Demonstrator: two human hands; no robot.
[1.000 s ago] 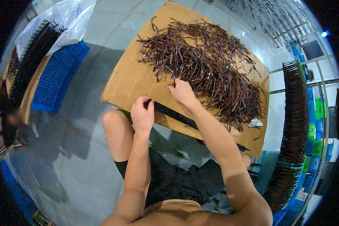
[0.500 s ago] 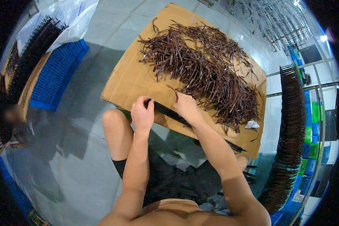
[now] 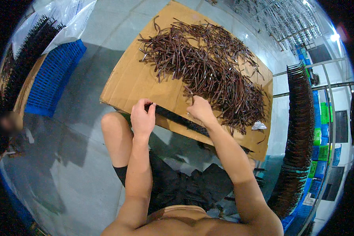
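Note:
A long, narrow black strip with a toothed look (image 3: 181, 120) runs along the near edge of a cardboard sheet (image 3: 126, 80), slanting down to the right. My left hand (image 3: 142, 118) pinches its left end between thumb and fingers. Just above the strip's middle, my right hand (image 3: 201, 111) is closed, with a thin brown strip (image 3: 188, 91) showing at its fingertips; the exact grip is partly hidden. Beyond both hands lies a wide heap of loose, thin, dark brown strips (image 3: 208, 59), its near edge close to my right fingers.
A scrap of white paper or film (image 3: 258, 125) lies at the cardboard's right. On the left stand a blue plastic crate (image 3: 55, 78) and rows of dark strips (image 3: 27, 59). At the right, a rack (image 3: 301, 137) is hung with dark strips before stacked blue and green crates (image 3: 322, 137).
My right hand has shifted right, closer to the brown heap. My left hand stays at the black strip's end. The whole view has shifted slightly.

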